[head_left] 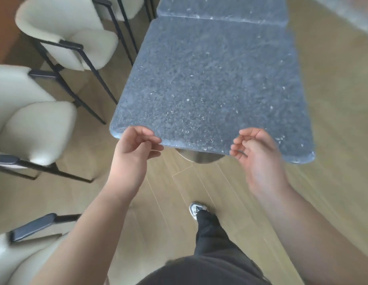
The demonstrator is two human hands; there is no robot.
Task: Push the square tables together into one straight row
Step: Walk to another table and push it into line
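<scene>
A square table with a dark speckled stone top point(211, 79) stands in front of me, its near edge at mid-frame. A second matching table point(222, 7) butts against its far edge, with a thin seam between them. My left hand point(135, 145) hovers at the near edge by the left corner, fingers curled and apart, holding nothing. My right hand point(259, 153) hovers at the near edge further right, fingers loosely curled and apart, also holding nothing. Both hands look blurred.
Three cream upholstered chairs with black frames stand to the left: one at top left point(70, 36), one at mid left point(33, 128), one at bottom left point(24, 254). The table's round metal base point(199, 158) shows under the near edge. My foot point(197, 209) is on the wood floor.
</scene>
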